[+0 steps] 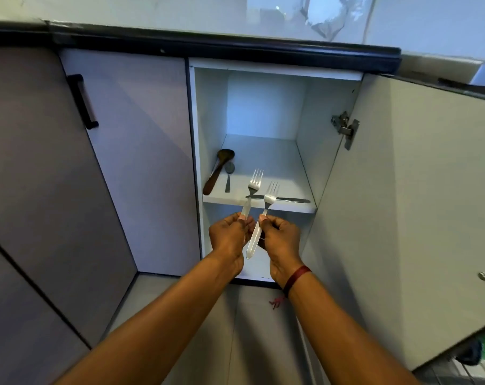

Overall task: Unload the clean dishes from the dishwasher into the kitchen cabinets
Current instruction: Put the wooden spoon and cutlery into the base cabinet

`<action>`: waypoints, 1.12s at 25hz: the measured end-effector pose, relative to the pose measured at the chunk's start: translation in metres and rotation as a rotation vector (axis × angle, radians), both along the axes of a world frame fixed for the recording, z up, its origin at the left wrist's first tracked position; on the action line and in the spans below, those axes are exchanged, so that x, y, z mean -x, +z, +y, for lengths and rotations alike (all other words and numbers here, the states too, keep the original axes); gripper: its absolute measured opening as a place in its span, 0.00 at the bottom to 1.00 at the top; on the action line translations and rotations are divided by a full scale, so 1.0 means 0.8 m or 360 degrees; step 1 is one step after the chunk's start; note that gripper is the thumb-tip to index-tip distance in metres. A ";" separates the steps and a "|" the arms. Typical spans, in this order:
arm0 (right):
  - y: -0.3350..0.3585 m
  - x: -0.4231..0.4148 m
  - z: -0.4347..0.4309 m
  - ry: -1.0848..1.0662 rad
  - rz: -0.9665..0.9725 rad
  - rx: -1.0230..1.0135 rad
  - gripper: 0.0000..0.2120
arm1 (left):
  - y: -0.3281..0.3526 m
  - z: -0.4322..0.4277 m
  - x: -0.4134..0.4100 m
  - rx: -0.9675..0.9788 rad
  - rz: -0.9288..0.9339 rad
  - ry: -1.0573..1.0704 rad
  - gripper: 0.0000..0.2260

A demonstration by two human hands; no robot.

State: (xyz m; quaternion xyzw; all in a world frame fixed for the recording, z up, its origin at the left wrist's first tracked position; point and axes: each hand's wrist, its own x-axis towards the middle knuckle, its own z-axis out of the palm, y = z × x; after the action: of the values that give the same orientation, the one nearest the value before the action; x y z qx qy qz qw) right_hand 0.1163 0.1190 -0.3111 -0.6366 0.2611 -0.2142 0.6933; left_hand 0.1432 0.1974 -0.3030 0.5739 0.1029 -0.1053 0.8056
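Pinching a fork by its handle, the left hand holds it tines-up before the open cabinet. The right hand grips a second fork just beside it, also tines-up. Behind them on the shelf lie a knife along the front edge and, at left, a wooden spoon and a small spoon. The door stands open at right, below the counter.

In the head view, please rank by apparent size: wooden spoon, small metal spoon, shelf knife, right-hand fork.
1. right-hand fork, but it is nearest the camera.
2-3. shelf knife, longer, and wooden spoon, broader: too close to rank.
4. small metal spoon.
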 end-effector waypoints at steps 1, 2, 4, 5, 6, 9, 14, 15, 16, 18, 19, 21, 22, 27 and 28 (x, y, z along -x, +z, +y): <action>-0.001 -0.010 0.001 0.0013 0.0000 -0.0033 0.08 | -0.003 0.000 -0.008 -0.0045 0.0003 0.0000 0.07; -0.003 -0.022 0.003 0.0022 0.0011 -0.0055 0.08 | -0.005 0.000 -0.019 -0.0071 0.0019 -0.0002 0.07; -0.008 -0.046 0.003 0.0012 0.0038 -0.0082 0.08 | -0.011 0.001 -0.042 -0.0030 0.0092 0.0000 0.08; -0.010 -0.058 0.003 0.0002 0.0052 -0.0085 0.09 | -0.014 0.002 -0.054 0.0008 0.0129 0.0010 0.08; -0.012 -0.070 0.001 -0.0003 0.0071 -0.0074 0.09 | -0.016 0.003 -0.064 0.0041 0.0160 0.0016 0.07; -0.014 -0.098 -0.002 -0.0002 0.0092 -0.0096 0.08 | -0.023 0.003 -0.085 0.0047 0.0164 -0.0039 0.06; -0.009 -0.141 -0.007 0.0021 0.0071 -0.0215 0.06 | -0.024 -0.003 -0.125 0.0021 0.0113 -0.0074 0.05; -0.009 -0.148 -0.008 0.0026 0.0076 -0.0239 0.06 | -0.024 -0.003 -0.130 -0.0014 0.0087 -0.0075 0.05; -0.009 -0.154 -0.009 0.0035 0.0080 -0.0257 0.06 | -0.024 -0.004 -0.134 -0.0041 0.0061 -0.0068 0.06; -0.008 -0.162 -0.010 0.0040 0.0073 -0.0331 0.06 | -0.025 -0.006 -0.138 -0.0041 0.0050 -0.0035 0.07; -0.007 -0.163 -0.009 0.0044 0.0058 -0.0405 0.05 | -0.026 -0.006 -0.138 -0.0018 0.0059 -0.0017 0.08; -0.007 -0.166 -0.007 0.0066 0.0064 -0.0532 0.07 | -0.026 -0.008 -0.137 0.0023 0.0091 0.0007 0.08; -0.008 -0.166 -0.006 0.0075 0.0084 -0.0576 0.08 | -0.026 -0.008 -0.134 0.0034 0.0106 0.0013 0.07; -0.013 -0.171 -0.009 0.0011 0.0157 -0.0616 0.09 | -0.029 -0.011 -0.123 0.0085 0.0179 -0.0033 0.06; -0.014 -0.172 -0.010 -0.0002 0.0184 -0.0602 0.08 | -0.029 -0.012 -0.122 0.0100 0.0196 -0.0037 0.06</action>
State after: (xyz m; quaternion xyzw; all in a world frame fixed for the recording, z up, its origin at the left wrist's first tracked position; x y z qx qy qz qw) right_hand 0.2538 0.1107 -0.3220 -0.5060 0.3364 -0.1247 0.7844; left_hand 0.2404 0.1882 -0.3265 0.5419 0.1422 -0.1528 0.8141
